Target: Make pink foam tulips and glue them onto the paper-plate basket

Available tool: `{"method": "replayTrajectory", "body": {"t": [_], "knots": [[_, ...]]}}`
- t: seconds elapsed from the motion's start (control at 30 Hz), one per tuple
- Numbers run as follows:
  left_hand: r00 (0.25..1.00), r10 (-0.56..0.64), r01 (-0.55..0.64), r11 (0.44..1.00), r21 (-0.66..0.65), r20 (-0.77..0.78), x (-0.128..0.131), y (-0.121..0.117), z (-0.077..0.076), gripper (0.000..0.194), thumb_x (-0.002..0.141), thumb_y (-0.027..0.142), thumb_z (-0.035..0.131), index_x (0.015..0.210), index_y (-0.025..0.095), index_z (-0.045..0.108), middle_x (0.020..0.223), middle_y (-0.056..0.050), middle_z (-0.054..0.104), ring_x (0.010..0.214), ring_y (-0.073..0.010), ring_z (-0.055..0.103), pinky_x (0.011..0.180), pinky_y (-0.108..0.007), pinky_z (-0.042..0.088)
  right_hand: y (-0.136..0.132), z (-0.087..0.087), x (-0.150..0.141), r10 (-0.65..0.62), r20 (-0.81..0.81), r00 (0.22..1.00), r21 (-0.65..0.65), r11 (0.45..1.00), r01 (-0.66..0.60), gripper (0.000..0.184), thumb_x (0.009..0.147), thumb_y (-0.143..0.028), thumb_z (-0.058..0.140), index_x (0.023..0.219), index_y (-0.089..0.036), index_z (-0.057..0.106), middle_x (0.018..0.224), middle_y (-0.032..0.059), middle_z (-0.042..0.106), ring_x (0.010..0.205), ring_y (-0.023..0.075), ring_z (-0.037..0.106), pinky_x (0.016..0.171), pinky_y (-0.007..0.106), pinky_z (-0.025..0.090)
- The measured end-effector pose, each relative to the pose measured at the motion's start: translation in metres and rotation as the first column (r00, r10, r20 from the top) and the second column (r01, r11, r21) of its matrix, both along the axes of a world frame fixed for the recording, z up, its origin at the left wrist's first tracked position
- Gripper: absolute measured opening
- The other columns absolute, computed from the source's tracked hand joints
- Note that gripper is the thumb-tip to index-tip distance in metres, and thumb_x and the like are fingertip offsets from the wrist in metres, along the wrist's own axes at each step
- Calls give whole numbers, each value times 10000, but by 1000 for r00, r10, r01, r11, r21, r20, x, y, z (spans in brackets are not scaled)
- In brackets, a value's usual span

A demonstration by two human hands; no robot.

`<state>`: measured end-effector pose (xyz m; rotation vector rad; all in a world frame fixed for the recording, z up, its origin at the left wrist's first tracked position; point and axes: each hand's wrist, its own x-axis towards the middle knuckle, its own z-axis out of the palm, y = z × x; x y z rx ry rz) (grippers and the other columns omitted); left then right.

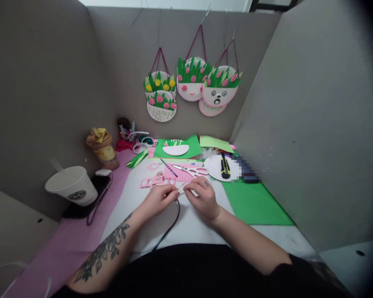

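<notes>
My left hand [160, 198] and my right hand [204, 198] meet over the middle of the table, fingertips pinched. Between them is a small white strip [181, 188], too small to make out closely. A thin black cord [174, 223] runs from beneath my left fingers toward my body; whether I hold it cannot be seen. Just beyond my hands lie pink paper [182, 174] with cut-out holes, a patterned pencil [168, 167] and white-handled scissors [194, 170]. Farther back, a half paper plate [175, 150] with green paper leaves rests on a green sheet [192, 145].
At right, a yellow-and-black box cutter [225, 166] lies on a white paper plate [213, 165], near another green sheet [257, 203]. Left are cut green leaves [137, 159], tape rolls [140, 148] and two cups [71, 186]. Decorated plates [162, 112] hang on the grey partition [118, 62].
</notes>
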<state>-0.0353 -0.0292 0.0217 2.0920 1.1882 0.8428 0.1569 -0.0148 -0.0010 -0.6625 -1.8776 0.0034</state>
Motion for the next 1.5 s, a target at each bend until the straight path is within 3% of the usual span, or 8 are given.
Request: {"method": "replayTrajectory", "body": {"t": [0.2,0.53,0.9,1.1,1.17,1.23,1.3,1.5], "knots": [[999,41,-42,998,41,33,-1,2,-3,230,887,309,510,783,172,663,719,8,688,624,-95,574,612,-199,417,-2,1,-4,17,29,999,-18,1000,-17,262,826,-129,597,1071,-212,635,843,59,605,780,185,564,734,350,488],[1000,22,-23,996,84,5,2,-2,-1,204,883,283,505,841,187,679,746,7,704,628,-100,583,593,-198,423,-3,-4,-4,-8,20,1000,39,999,7,148,818,-111,607,910,-221,646,780,38,573,750,175,536,706,333,482],[974,207,-158,913,377,-94,4,-2,-7,142,838,222,541,852,192,679,760,-10,711,641,-125,602,661,-239,445,-4,-2,-2,-10,34,999,52,999,9,147,811,-104,591,896,-218,626,787,36,563,762,176,537,719,335,484],[974,228,-216,925,312,-1,-2,-3,-1,181,851,284,513,864,188,666,761,-20,703,664,-131,611,669,-230,465,-7,4,-3,22,12,1000,-7,1000,-22,109,812,-118,556,844,-213,598,796,47,560,777,190,545,721,347,481],[925,369,-381,884,271,96,-20,2,6,223,863,314,479,868,181,658,737,-15,700,657,-133,612,645,-222,464,-6,7,1,17,-40,999,-22,1000,-17,95,813,-124,543,816,-209,587,776,44,551,775,194,545,722,352,479],[797,585,-603,755,260,151,-43,11,12,289,880,364,443,930,171,653,779,-29,714,665,-143,617,626,-223,457,-2,7,5,-14,-85,996,-45,999,10,89,824,-135,537,799,-208,582,768,43,550,782,195,549,725,355,478],[693,720,-693,657,298,25,-64,20,17,316,875,377,446,996,177,658,851,-48,725,725,-165,636,663,-237,454,4,3,8,-30,-84,996,-87,996,23,78,841,-152,537,823,-207,590,800,50,571,812,198,559,733,354,479],[456,702,-687,669,284,-548,-82,34,13,325,863,326,414,977,197,689,943,-126,715,874,-288,653,663,-322,455,10,-21,-6,82,157,984,-407,913,-12,365,791,-179,612,1145,-187,524,971,80,645,917,213,585,814,375,478]]}}
